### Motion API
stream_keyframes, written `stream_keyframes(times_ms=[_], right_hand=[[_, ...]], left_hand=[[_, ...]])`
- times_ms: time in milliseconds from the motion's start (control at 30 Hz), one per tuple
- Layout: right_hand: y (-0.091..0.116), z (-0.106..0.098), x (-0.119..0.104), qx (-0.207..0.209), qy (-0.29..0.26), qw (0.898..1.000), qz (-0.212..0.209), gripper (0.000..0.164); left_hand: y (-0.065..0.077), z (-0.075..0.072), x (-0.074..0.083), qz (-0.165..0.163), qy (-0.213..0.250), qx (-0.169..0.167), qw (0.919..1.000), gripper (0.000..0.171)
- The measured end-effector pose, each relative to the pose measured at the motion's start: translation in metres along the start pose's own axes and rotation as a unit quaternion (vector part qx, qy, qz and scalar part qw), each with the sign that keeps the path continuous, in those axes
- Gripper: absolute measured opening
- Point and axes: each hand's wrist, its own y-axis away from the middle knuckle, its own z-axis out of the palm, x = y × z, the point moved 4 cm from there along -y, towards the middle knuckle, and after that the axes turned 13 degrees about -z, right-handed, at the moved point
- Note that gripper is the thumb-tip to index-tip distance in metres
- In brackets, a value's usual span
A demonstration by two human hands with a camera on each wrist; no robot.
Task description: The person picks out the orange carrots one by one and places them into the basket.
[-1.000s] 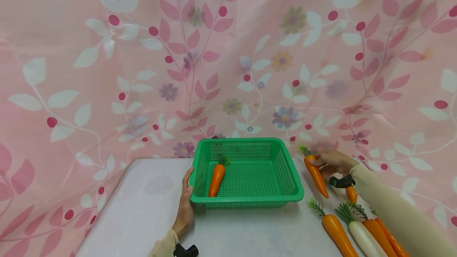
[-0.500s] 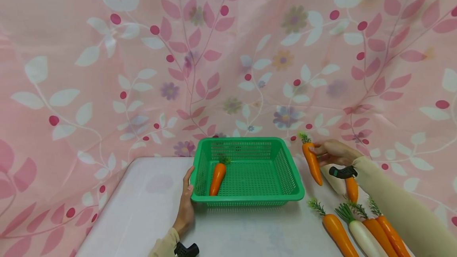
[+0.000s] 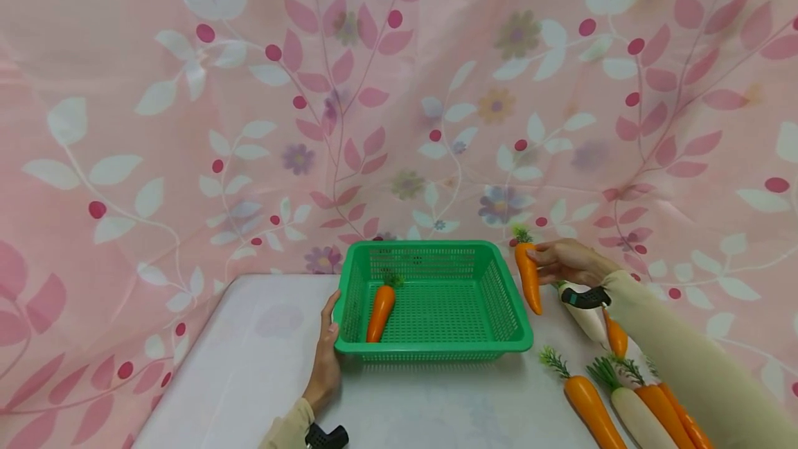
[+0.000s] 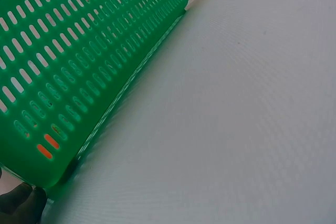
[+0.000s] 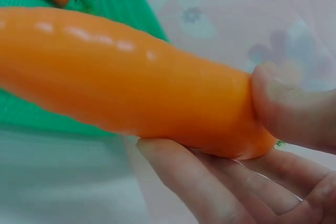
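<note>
Between the thumb and fingers of my right hand [image 3: 575, 262] is an orange carrot [image 3: 528, 276], gripped near its leafy top with the tip hanging down. It is just off the right side of a green plastic basket [image 3: 430, 348]. The right wrist view shows the thumb on one side of the carrot [image 5: 131, 77] and fingers beneath it. My left hand [image 3: 325, 362] holds the basket at its left side, near the front corner; its far fingers are partly hidden. Inside the basket, at the left, lies another carrot [image 3: 380, 314].
On the right of the white table [image 3: 262, 345] lie a carrot [image 3: 591, 407], a white radish [image 3: 639, 414] and more carrots [image 3: 663, 407]. Behind them are another white radish [image 3: 586, 317] and a carrot [image 3: 616, 338], partly covered by the right arm. A pink floral cloth [image 3: 399, 89] hangs behind.
My right hand has lifted the carrot and carried it left, toward the basket's right rim. The left hand and the basket have stayed in place.
</note>
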Motion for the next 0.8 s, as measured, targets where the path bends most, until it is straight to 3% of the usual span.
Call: stream_keyframes(times_ms=[233,500,800], right_hand=[[-0.015,0.015,-0.003,-0.01,-0.002,1.0,-0.012,0.069],[-0.03,0.04,-0.007,-0.023,-0.022,0.999,-0.023,0.049],[-0.047,0.071,-0.012,-0.034,-0.02,0.999,-0.037,0.049]], left_hand=[[-0.001,-0.001,-0.002,0.0,0.003,-0.002,1.0,0.06],[-0.001,-0.001,-0.004,0.001,0.006,-0.001,1.0,0.06],[-0.001,-0.001,-0.001,-0.001,0.004,0.0,1.0,0.059]])
